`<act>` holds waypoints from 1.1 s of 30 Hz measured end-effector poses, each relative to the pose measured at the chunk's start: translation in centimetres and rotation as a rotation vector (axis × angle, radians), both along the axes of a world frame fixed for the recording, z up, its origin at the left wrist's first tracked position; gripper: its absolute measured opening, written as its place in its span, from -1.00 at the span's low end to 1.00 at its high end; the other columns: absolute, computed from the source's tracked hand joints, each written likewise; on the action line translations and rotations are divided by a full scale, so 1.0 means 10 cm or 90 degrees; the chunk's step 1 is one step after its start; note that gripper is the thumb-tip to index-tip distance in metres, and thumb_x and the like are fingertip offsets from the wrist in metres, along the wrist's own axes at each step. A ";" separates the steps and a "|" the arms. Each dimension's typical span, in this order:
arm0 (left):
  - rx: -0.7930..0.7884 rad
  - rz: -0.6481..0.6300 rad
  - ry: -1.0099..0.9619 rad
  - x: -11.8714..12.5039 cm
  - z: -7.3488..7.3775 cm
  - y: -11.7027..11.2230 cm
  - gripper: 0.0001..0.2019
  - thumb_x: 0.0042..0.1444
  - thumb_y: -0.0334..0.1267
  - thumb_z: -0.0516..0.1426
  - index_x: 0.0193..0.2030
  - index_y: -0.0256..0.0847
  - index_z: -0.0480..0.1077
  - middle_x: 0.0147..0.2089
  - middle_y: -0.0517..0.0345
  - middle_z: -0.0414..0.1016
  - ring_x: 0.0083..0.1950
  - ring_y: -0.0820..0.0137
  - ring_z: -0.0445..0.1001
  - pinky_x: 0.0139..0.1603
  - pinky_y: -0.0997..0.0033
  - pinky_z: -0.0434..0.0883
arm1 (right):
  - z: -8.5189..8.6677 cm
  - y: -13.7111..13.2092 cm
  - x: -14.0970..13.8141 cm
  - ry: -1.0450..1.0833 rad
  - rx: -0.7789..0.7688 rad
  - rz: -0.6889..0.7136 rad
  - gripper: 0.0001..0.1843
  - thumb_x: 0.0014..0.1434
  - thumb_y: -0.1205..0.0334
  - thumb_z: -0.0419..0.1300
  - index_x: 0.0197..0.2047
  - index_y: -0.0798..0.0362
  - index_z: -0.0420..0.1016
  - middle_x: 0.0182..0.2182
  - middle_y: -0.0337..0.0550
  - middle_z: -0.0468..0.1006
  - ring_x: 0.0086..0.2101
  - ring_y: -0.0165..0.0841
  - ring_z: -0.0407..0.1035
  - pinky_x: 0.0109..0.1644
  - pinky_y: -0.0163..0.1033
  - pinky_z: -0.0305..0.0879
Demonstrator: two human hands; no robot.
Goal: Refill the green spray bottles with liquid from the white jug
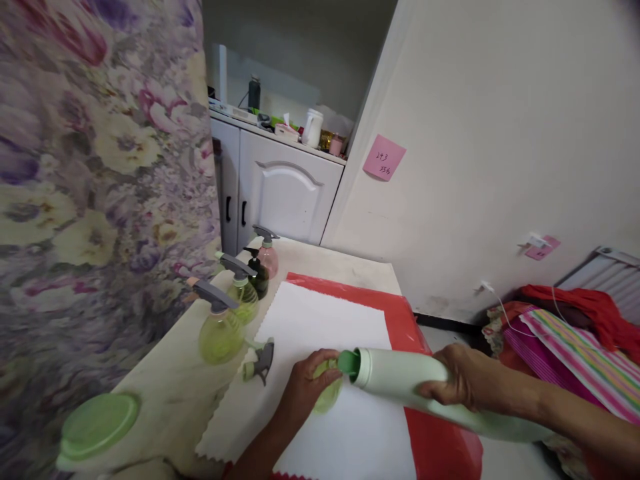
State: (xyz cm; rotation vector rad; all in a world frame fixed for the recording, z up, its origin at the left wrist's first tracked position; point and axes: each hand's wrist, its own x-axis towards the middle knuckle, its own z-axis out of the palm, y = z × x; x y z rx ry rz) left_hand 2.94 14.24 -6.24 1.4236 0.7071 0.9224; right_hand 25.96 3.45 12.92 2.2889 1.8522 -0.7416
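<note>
Where the head view shows the work area, I have the left hand (pixel 306 379) gripping a small yellow-green bottle (pixel 327 398) near its top, over the white sheet (pixel 320 319); I cannot tell whether its base touches the sheet. I have the right hand (pixel 459 377) closed around a large pale-green bottle (pixel 397 373), tilted nearly horizontal. Its green spout (pixel 347 362) points left, at the top of the small bottle; I cannot confirm contact between them. A detached spray head (pixel 261 362) lies on the sheet, left of the left hand. The sheet overlaps a red sheet (pixel 406 323) on the bench (pixel 363 268). Along the bench's left side I identify two yellow-green spray bottles (pixel 220 337), a dark pump bottle (pixel 259 279) and a pink spray bottle (pixel 269 259).
</note>
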 end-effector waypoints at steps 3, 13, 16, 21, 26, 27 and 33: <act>-0.001 -0.001 0.002 0.00 -0.01 0.00 -0.78 0.01 -0.17 0.22 -0.19 -0.16 0.52 -0.14 0.09 0.61 -0.04 0.22 0.50 0.00 0.35 0.37 | -0.08 -0.04 0.06 0.069 -0.019 -0.009 -0.55 0.06 -0.20 0.14 -0.52 0.05 0.35 -0.70 -0.33 0.29 -0.67 -0.49 0.18 -0.60 -0.37 0.00; 0.020 -0.005 -0.006 0.00 -0.02 0.01 -0.79 0.01 -0.17 0.21 -0.20 -0.13 0.52 -0.15 0.11 0.61 -0.04 0.22 0.51 0.02 0.36 0.38 | -0.39 -0.17 0.18 0.201 -0.003 -0.043 -0.58 0.10 -0.16 0.12 -0.49 0.05 0.32 -0.71 -0.38 0.23 -0.69 -0.53 0.11 -0.63 -0.39 -0.02; 0.020 0.006 -0.002 0.00 -0.02 0.00 -0.80 0.00 -0.19 0.22 -0.20 -0.12 0.52 -0.16 0.13 0.61 -0.04 0.22 0.51 0.03 0.36 0.37 | -0.45 -0.19 0.19 0.246 0.007 -0.074 -0.58 0.09 -0.15 0.14 -0.51 0.03 0.26 -0.71 -0.40 0.21 -0.70 -0.55 0.08 -0.64 -0.39 -0.06; 0.033 -0.009 0.020 -0.01 0.01 0.00 -0.81 0.03 -0.22 0.19 -0.19 -0.11 0.51 -0.11 0.14 0.60 -0.01 0.24 0.50 0.05 0.37 0.34 | -0.44 -0.15 0.27 0.367 0.037 -0.126 -0.50 0.06 -0.23 0.15 -0.57 0.04 0.22 -0.78 -0.43 0.16 -0.72 -0.57 -0.03 -0.61 -0.37 -0.11; 0.046 -0.010 0.069 -0.04 0.05 0.00 -0.78 0.02 -0.25 0.17 -0.16 -0.07 0.51 -0.11 0.16 0.59 -0.02 0.24 0.49 0.04 0.36 0.33 | -0.48 -0.01 0.39 0.498 0.212 -0.181 -0.37 0.13 -0.25 0.05 -0.74 0.03 0.10 -0.85 -0.41 0.07 -0.72 -0.56 -0.07 -0.52 -0.30 -0.10; 0.048 -0.010 0.080 -0.04 0.05 0.01 -0.77 0.02 -0.26 0.16 -0.15 -0.07 0.51 -0.10 0.16 0.59 -0.02 0.24 0.49 0.05 0.35 0.33 | -0.52 0.04 0.40 0.526 0.255 -0.202 -0.36 0.15 -0.24 0.03 -0.76 0.03 0.10 -0.85 -0.39 0.07 -0.72 -0.55 -0.05 -0.51 -0.29 -0.10; 0.055 -0.010 0.126 -0.05 0.03 0.03 -0.73 -0.03 -0.28 0.16 -0.14 -0.05 0.52 -0.04 0.15 0.59 0.05 0.21 0.47 0.14 0.30 0.29 | -0.95 0.48 0.38 0.710 0.493 -0.331 -0.36 0.24 -0.24 -0.11 -0.69 0.03 0.23 -0.80 -0.35 0.17 -0.69 -0.47 0.07 -0.52 -0.28 0.01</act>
